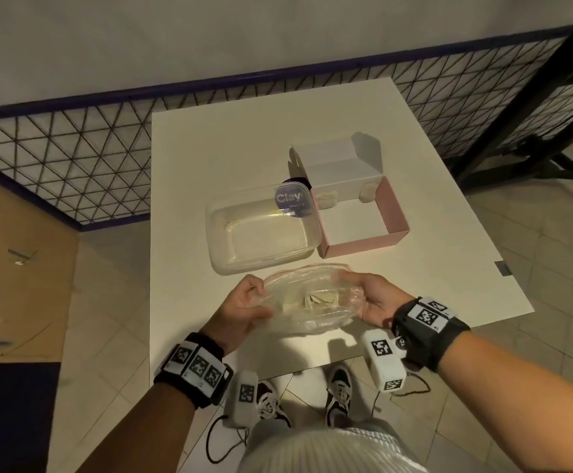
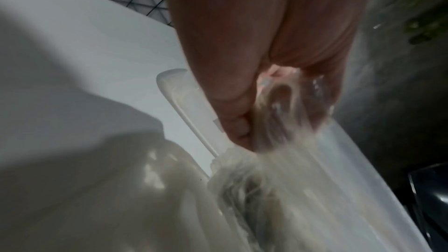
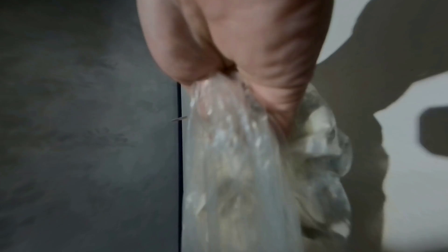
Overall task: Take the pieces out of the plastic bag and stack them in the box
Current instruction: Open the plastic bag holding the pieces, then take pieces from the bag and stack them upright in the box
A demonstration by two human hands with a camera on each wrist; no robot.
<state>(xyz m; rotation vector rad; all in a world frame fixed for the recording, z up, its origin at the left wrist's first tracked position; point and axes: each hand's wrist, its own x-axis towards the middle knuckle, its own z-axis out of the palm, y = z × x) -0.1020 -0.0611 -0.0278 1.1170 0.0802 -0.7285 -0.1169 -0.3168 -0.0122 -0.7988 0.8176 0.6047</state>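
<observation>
A clear plastic bag (image 1: 307, 302) with pale beige pieces (image 1: 316, 299) inside hangs just above the near part of the white table (image 1: 189, 172). My left hand (image 1: 244, 303) grips its left edge and my right hand (image 1: 368, 297) grips its right edge, stretching it between them. Both wrist views are blurred: in one the left hand (image 2: 242, 83) pinches crumpled plastic (image 2: 278, 141), in the other the right hand (image 3: 230, 35) holds the bunched bag (image 3: 242, 160). The pink box (image 1: 363, 245) stands open behind, with two pale pieces (image 1: 326, 199) (image 1: 367, 192) along its far wall.
A clear plastic tub (image 1: 261, 233) with a purple "Clay" label (image 1: 290, 199) sits left of the pink box. The box's white lid (image 1: 336, 162) stands raised at the back. A wire mesh fence (image 1: 73, 158) runs behind the table. My shoes (image 1: 338, 387) show below the table's near edge.
</observation>
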